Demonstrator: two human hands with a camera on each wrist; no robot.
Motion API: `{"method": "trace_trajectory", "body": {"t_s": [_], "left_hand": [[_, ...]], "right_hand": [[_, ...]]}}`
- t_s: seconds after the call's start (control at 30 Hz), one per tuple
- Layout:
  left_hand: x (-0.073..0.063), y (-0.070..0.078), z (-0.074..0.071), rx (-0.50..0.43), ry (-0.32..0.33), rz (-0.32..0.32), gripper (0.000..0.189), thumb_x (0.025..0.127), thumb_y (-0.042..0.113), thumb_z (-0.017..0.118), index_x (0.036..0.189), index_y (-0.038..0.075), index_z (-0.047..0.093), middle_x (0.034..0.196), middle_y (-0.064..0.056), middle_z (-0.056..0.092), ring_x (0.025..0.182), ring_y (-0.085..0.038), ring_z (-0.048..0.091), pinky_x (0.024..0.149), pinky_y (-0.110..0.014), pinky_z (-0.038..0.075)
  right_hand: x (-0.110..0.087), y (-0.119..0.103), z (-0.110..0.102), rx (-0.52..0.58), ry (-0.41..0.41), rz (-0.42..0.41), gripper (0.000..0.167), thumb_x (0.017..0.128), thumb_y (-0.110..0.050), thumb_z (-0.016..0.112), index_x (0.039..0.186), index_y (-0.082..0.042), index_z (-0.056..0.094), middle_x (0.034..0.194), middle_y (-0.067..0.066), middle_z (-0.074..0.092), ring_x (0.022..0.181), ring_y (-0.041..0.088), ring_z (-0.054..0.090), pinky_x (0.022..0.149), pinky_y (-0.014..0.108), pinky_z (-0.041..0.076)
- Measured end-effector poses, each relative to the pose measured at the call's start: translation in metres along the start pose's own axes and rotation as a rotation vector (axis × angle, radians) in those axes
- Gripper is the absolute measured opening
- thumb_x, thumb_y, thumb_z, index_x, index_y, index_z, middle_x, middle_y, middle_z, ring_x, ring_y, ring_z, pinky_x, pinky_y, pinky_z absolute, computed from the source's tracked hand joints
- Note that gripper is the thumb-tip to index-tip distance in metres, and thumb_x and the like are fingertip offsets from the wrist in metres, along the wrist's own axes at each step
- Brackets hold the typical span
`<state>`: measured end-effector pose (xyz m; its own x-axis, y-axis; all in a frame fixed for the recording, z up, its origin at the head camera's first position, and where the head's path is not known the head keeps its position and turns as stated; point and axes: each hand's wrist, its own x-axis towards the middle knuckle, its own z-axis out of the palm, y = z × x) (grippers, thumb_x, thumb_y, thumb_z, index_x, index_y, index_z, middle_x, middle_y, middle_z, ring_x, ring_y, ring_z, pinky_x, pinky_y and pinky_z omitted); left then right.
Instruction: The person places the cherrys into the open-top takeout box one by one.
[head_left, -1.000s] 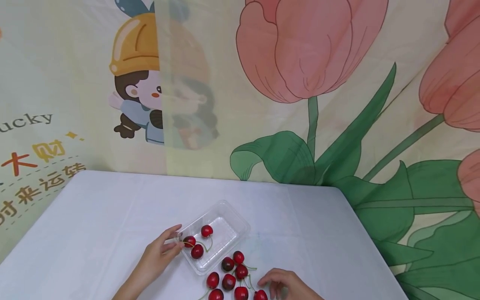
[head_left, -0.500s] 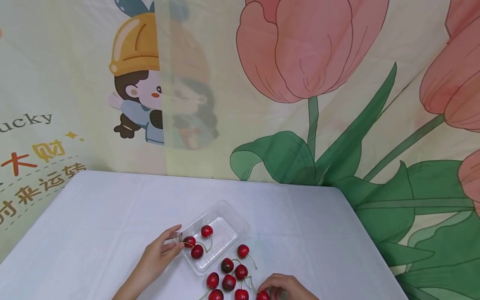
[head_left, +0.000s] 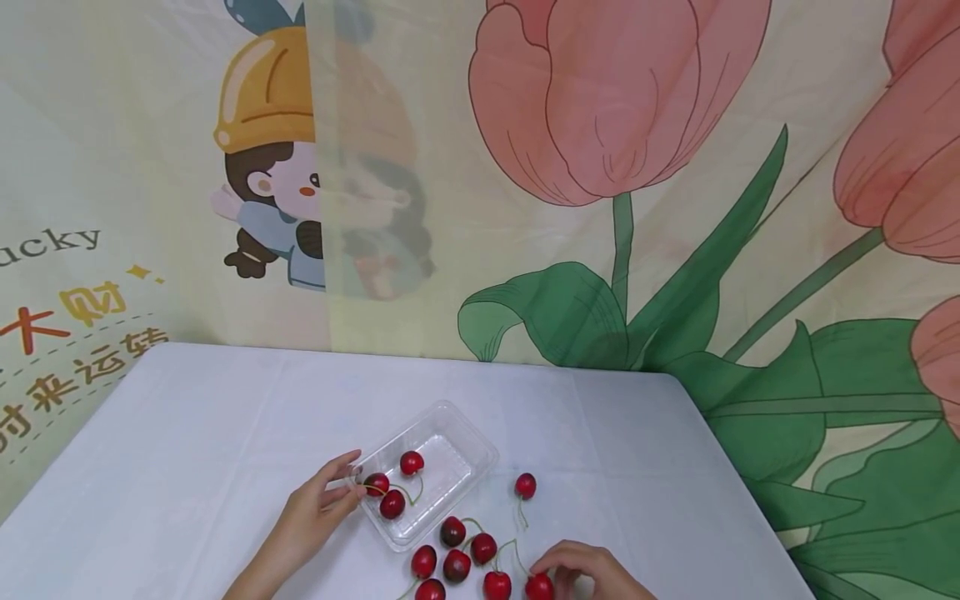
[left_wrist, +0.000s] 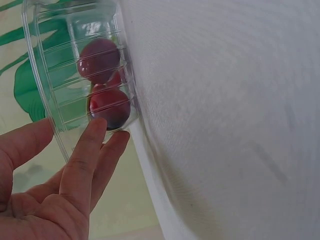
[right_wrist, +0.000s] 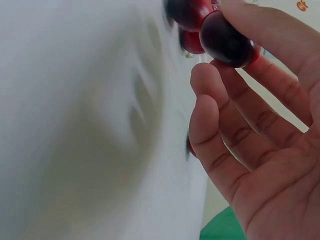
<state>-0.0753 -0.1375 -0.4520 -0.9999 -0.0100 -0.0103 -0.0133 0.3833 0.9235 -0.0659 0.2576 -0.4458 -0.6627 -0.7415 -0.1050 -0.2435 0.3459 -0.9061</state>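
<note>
My left hand (head_left: 317, 504) holds a clear plastic container (head_left: 468, 479) at its near-left end, thumb and fingers on either side of the rim. Inside that end lie three red cherries with green stems; the left wrist view shows a cherry (left_wrist: 111, 107) through the ribbed wall, right by the fingertips. At the bottom of the head view, my right hand (head_left: 588, 567) pinches a dark red cherry (head_left: 539, 586), its stem pointing up and left. The right wrist view has this cherry (right_wrist: 227, 40) between thumb and fingers, beside other cherries.
Several loose cherries (head_left: 456, 565) lie grouped in front of the container on the white tablecloth (head_left: 637, 467). One lone cherry (head_left: 525, 486) sits to the container's right, stem toward me. A printed curtain (head_left: 390, 317) hangs behind the table's far edge.
One cherry has rolled from the group to the right and away from me. My right hand has come onto a cherry and shifted it slightly rightward. The left hand and container stay put.
</note>
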Motion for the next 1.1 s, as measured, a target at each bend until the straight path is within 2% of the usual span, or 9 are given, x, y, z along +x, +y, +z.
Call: {"method": "trace_trajectory", "body": {"t_s": [0.2,0.5,0.77,0.83,0.9,1.1], "left_hand": [[-0.001,0.000,0.000,-0.010,0.009,0.014,0.052,0.090,0.011,0.070,0.137,0.000,0.050,0.124,-0.030,0.058,0.105,-0.041,0.065,0.082,-0.036,0.060],[-0.001,-0.001,0.000,-0.014,0.011,0.014,0.051,0.090,0.009,0.069,0.137,0.000,0.050,0.124,-0.030,0.058,0.105,-0.041,0.065,0.082,-0.036,0.060],[0.000,0.000,0.001,-0.019,0.006,-0.002,0.051,0.091,0.010,0.069,0.138,0.000,0.049,0.125,-0.029,0.058,0.106,-0.041,0.064,0.082,-0.036,0.060],[0.000,0.000,0.001,-0.025,0.009,-0.002,0.051,0.091,0.009,0.069,0.137,0.000,0.050,0.125,-0.029,0.058,0.106,-0.041,0.064,0.082,-0.036,0.060],[-0.001,0.000,0.001,-0.028,0.010,-0.002,0.051,0.091,0.008,0.069,0.137,0.000,0.050,0.124,-0.029,0.058,0.106,-0.041,0.064,0.082,-0.035,0.060],[-0.001,0.000,0.002,-0.030,0.010,-0.008,0.051,0.090,0.008,0.069,0.137,0.000,0.050,0.124,-0.028,0.058,0.106,-0.041,0.065,0.081,-0.035,0.060]], "right_hand": [[-0.005,-0.005,-0.006,-0.031,0.060,0.008,0.034,0.091,-0.016,0.069,0.123,-0.006,0.062,0.106,-0.002,0.064,0.084,0.007,0.058,0.075,0.020,0.053],[-0.005,-0.012,-0.015,-0.152,0.165,-0.080,0.032,0.091,-0.019,0.070,0.119,-0.005,0.064,0.106,0.001,0.066,0.079,0.008,0.059,0.066,0.023,0.056],[-0.006,-0.025,-0.024,-0.178,0.246,-0.004,0.032,0.089,-0.018,0.073,0.118,-0.008,0.065,0.103,0.000,0.066,0.081,0.010,0.059,0.066,0.023,0.057],[-0.004,-0.028,-0.025,-0.195,0.268,-0.009,0.031,0.088,-0.018,0.074,0.117,-0.009,0.066,0.101,-0.001,0.066,0.080,0.010,0.059,0.066,0.024,0.057],[-0.002,-0.030,-0.027,-0.220,0.290,-0.044,0.031,0.087,-0.017,0.075,0.116,-0.011,0.066,0.099,-0.001,0.066,0.079,0.011,0.060,0.064,0.024,0.057],[0.013,-0.038,-0.030,-0.305,0.358,-0.224,0.035,0.084,-0.014,0.078,0.117,-0.011,0.066,0.101,0.003,0.068,0.078,0.011,0.061,0.064,0.026,0.059]]}}
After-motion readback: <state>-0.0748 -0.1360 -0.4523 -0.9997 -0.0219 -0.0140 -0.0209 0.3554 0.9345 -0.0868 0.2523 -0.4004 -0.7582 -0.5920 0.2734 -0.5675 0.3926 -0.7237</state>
